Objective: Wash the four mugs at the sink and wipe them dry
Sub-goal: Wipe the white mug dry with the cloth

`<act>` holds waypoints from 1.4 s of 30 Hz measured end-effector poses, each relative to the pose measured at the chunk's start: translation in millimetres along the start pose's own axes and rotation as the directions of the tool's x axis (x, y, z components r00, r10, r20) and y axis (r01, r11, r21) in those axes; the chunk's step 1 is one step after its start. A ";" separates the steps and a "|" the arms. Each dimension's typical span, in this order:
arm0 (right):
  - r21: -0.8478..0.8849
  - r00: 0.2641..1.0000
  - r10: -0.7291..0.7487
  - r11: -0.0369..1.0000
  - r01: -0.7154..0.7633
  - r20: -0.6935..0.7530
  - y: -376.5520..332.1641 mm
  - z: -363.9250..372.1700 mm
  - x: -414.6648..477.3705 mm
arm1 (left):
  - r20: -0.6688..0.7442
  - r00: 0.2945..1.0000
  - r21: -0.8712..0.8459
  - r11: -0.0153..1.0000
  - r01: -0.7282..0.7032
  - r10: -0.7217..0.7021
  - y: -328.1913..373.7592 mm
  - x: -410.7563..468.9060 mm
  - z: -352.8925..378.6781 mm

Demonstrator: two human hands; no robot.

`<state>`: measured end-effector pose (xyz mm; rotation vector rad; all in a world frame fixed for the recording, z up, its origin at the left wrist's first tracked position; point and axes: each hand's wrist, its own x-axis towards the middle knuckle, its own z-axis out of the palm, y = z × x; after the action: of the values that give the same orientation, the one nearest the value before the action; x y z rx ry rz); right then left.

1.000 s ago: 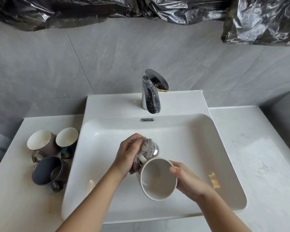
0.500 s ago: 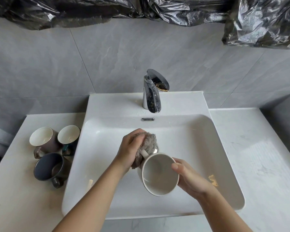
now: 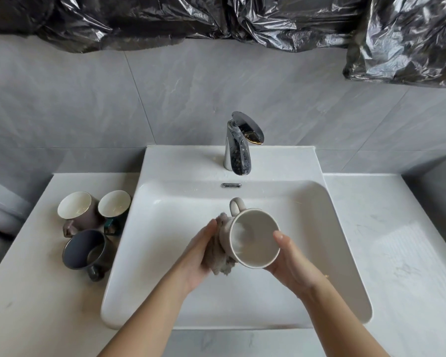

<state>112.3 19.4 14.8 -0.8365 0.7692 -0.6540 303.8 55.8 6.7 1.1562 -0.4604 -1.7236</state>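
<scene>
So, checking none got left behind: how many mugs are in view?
4. White mug in the right hand over the sink, left hand holding a cloth against it; brown mug, teal mug and dark grey mug clustered on the counter to its left. None seems hidden.

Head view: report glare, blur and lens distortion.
Head view: glare streaks on the black plastic sheeting and chrome faucet; wide-angle bowing of the counter edges; slight blur inside the beige mug and on the cloth.
</scene>
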 end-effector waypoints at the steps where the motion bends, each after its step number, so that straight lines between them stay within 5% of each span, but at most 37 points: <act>1: -0.009 1.000 -0.013 1.000 0.013 0.010 -1.2 1.4 1.8 | 0.044 0.999 -0.025 1.000 -0.011 0.012 -0.8 -2.8 3.5; 10: -0.379 0.982 -0.118 0.924 0.055 -0.146 -13.7 2.7 9.1 | -0.127 0.990 -0.159 0.984 -0.079 0.059 -12.2 5.2 -0.9; 17: -0.540 0.978 -0.108 0.841 -0.005 -0.177 -13.1 15.1 10.0 | -0.288 0.933 0.177 0.969 -0.171 0.217 -12.9 -1.8 10.3; 21: -0.252 0.966 -0.047 0.967 -0.020 -0.256 -14.6 19.4 13.7 | -0.250 0.852 0.465 0.829 -0.310 0.459 -8.4 -10.4 20.9; 25: 0.203 0.951 0.186 0.970 -0.137 -0.246 -18.1 21.8 13.7 | 0.041 0.701 0.656 0.509 -0.556 0.712 -6.9 -14.1 19.1; 27: 0.261 0.947 0.187 0.958 -0.118 -0.261 -17.0 20.9 14.7 | 0.124 0.663 0.668 0.432 -0.606 0.738 -11.0 -11.7 17.9; 31: -0.019 0.940 -0.106 0.994 0.106 -0.324 -8.8 21.5 17.5 | -0.078 0.803 0.501 0.720 -0.481 0.590 -11.8 -12.5 23.6; 33: -0.255 0.911 -0.322 0.932 0.257 -0.257 -5.9 16.6 16.7 | -0.144 0.881 0.407 0.839 -0.362 0.451 -4.3 -10.9 23.7; 38: -0.686 0.847 -0.521 0.654 0.318 -0.104 12.3 1.6 14.6 | -0.222 0.951 0.417 0.903 -0.106 0.214 28.7 -7.1 20.4; 42: -0.300 0.863 -0.386 0.908 0.293 -0.326 13.7 32.8 13.3 | -0.215 0.900 0.534 0.817 -0.216 0.379 36.7 0.7 28.9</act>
<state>148.9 29.3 13.5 -1.1023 1.0783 -1.0784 297.6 32.9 46.9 1.5974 -0.8770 -1.1374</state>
